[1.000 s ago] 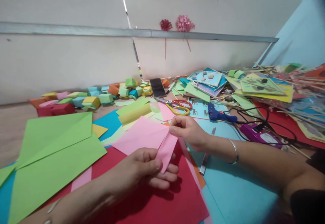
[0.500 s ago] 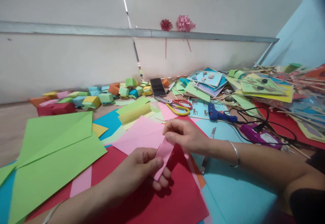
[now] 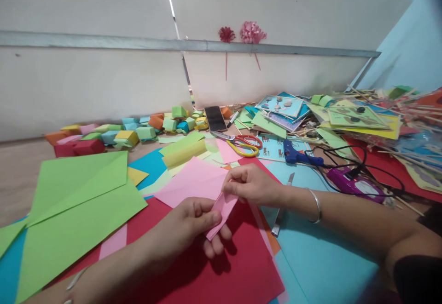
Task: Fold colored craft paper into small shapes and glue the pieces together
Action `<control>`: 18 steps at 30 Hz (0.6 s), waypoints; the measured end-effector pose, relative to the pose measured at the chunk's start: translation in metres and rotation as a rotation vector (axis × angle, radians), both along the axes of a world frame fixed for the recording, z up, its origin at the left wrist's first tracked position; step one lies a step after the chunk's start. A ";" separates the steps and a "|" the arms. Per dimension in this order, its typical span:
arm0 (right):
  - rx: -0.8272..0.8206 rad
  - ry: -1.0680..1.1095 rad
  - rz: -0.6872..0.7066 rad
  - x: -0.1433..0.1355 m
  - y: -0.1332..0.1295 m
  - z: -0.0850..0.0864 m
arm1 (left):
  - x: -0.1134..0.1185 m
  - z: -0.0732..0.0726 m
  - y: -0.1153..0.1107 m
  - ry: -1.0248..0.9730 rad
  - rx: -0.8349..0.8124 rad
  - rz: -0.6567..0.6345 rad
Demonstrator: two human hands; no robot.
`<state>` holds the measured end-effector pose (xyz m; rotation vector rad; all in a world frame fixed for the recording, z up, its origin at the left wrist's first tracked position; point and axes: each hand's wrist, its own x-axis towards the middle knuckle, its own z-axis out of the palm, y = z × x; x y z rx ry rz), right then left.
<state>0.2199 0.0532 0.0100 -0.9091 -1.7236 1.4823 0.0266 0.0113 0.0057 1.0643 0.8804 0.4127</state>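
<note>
A small folded strip of pink paper [image 3: 226, 209] is held up between my two hands over a red sheet [image 3: 248, 258]. My left hand [image 3: 200, 223] grips its lower end, thumb on top and fingers beneath. At the upper end, my right hand [image 3: 247, 184] pinches the edge between thumb and fingertips. Behind the hands lies a larger pink sheet [image 3: 191, 182]. A box cutter [image 3: 283, 205] rests on light blue paper to the right of my right hand. Scissors [image 3: 241, 143] with red and yellow handles lie farther back.
Green sheets [image 3: 83, 212] spread on the left. Small folded paper boxes [image 3: 126, 137] line the back near a phone [image 3: 214, 119]. A blue glue gun [image 3: 300, 153] and a purple power strip [image 3: 354, 184] with a black cord sit right. Sticks and cards [image 3: 357, 117] pile up behind.
The pink strip's upper part has been bent or folded inward by my right hand, so it looks narrower. Both hands stay in nearly the same place.
</note>
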 end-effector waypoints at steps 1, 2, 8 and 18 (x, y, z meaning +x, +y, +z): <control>-0.019 0.031 -0.015 0.001 0.001 0.000 | -0.001 -0.001 0.000 -0.007 -0.016 0.010; -0.033 0.061 -0.032 0.001 0.001 -0.001 | -0.001 -0.001 0.001 -0.010 -0.031 0.016; -0.073 0.148 -0.077 0.002 0.007 -0.008 | 0.001 -0.005 0.001 -0.044 0.032 0.068; -0.110 0.159 0.026 -0.005 -0.010 -0.005 | 0.006 -0.018 -0.001 -0.214 0.051 0.261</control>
